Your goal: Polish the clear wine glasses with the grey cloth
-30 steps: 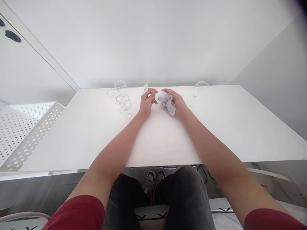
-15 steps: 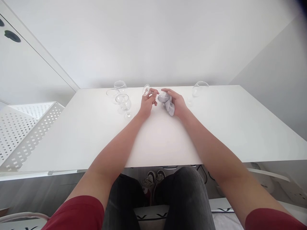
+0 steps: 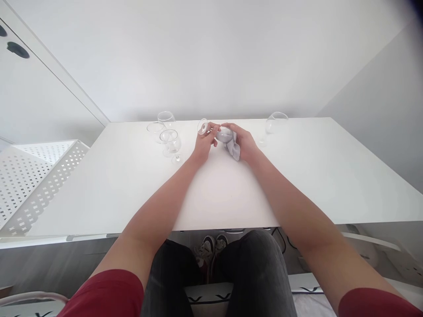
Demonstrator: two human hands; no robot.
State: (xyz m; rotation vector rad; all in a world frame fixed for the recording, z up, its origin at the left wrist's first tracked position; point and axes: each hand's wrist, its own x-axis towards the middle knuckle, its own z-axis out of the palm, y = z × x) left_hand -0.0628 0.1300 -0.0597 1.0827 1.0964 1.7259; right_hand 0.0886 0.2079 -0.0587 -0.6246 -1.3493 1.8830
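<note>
Near the table's back edge, my left hand is closed around the stem of a wine glass that lies on its side in the air. Its clear round foot sticks out left of my fingers, and its bowl points right. My right hand grips a light grey cloth, which covers the rim end of the bowl. Part of the cloth hangs down below my right fingers. Whether any cloth is tucked inside the bowl I cannot tell.
Left of my hands, three clear stemmed glasses stand close together on the white table. Another stemmed glass stands to the right, near the back wall. A white perforated panel adjoins the table's left end.
The glass bowl has turned slightly and more of its side shows between my hands. My left hand has shifted a little to the right, towards the cloth.
</note>
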